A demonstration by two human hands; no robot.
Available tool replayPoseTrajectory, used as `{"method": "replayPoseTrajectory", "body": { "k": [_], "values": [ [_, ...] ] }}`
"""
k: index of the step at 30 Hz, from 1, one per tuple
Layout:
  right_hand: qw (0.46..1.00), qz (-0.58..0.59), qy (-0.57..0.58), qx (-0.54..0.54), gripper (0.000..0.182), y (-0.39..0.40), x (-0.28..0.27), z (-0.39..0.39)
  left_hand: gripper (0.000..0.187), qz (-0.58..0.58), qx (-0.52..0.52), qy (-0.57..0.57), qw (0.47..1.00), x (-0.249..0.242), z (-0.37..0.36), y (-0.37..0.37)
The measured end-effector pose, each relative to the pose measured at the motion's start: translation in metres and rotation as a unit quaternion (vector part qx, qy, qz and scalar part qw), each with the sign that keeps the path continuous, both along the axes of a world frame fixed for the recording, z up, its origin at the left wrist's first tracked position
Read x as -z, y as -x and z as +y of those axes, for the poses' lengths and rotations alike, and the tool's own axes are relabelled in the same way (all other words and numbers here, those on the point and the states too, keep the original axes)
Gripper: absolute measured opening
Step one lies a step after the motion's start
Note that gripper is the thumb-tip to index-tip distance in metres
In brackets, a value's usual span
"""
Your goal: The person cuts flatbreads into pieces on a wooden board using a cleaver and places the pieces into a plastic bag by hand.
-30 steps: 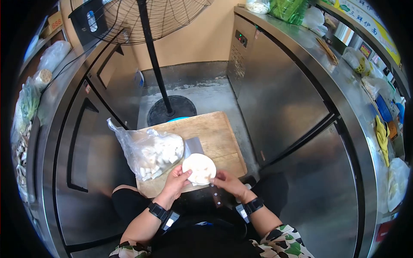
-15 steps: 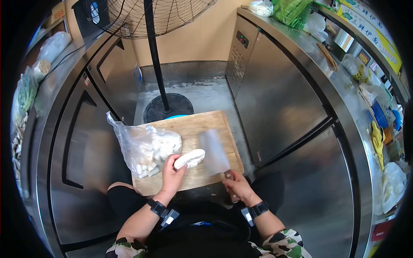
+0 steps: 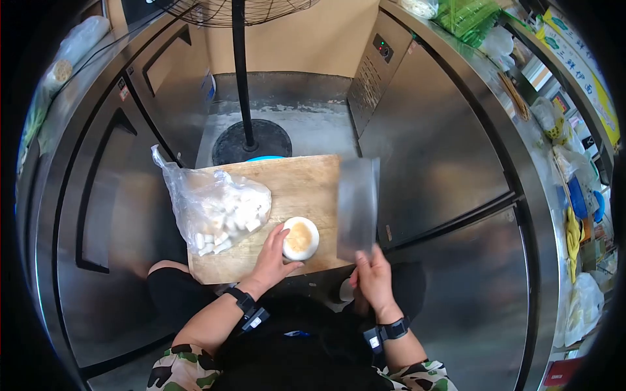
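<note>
A round white piece of food (image 3: 300, 238) with a tan, rough-looking centre lies on the wooden cutting board (image 3: 303, 182). My left hand (image 3: 269, 262) is curled against its left side, fingers at the upper edge and thumb below. In my right hand (image 3: 373, 279) is a cleaver (image 3: 357, 210); its broad blade points away from me over the board's right edge, slightly smeared by motion. A clear plastic bag (image 3: 189, 189) rests on the board's left part, with cut white chunks (image 3: 225, 218) inside and at its mouth.
Behind the board stands a fan's black pole (image 3: 240, 78) on a round base (image 3: 251, 142). Steel cabinets close in at left (image 3: 117, 215) and right (image 3: 433, 124). Bagged goods and a yellow cloth (image 3: 574, 241) lie on the right counter (image 3: 502, 124).
The white piece has gone from tilted in my left hand to lying on the board, tan face up. The cleaver has moved right, away from it.
</note>
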State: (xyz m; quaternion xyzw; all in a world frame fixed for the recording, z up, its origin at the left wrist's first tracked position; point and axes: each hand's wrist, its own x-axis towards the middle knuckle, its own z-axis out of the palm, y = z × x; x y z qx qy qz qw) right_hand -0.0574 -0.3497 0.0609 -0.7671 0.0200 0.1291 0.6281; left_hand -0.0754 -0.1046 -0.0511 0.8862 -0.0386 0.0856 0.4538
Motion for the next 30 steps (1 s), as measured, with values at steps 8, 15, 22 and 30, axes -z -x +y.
{"method": "replayPoseTrajectory", "body": {
  "k": [8,15,22,30],
  "values": [
    [0.898,-0.13,0.379,-0.181,0.02,0.011,0.018,0.014,0.084,-0.001,0.032,0.011,0.999,0.007,-0.008,-0.036],
    [0.856,-0.117,0.45,-0.224,0.02,0.008,0.02,0.027,0.07,-0.028,-0.029,0.026,0.999,0.008,-0.015,-0.036],
    [0.827,-0.091,0.487,-0.266,0.019,-0.001,0.014,0.036,0.045,-0.079,-0.1,-0.049,0.991,0.02,-0.019,-0.06],
    [0.828,-0.059,0.486,-0.273,0.018,-0.012,0.024,0.043,0.035,-0.037,-0.097,-0.079,0.991,0.013,-0.018,-0.066]
  ]
}}
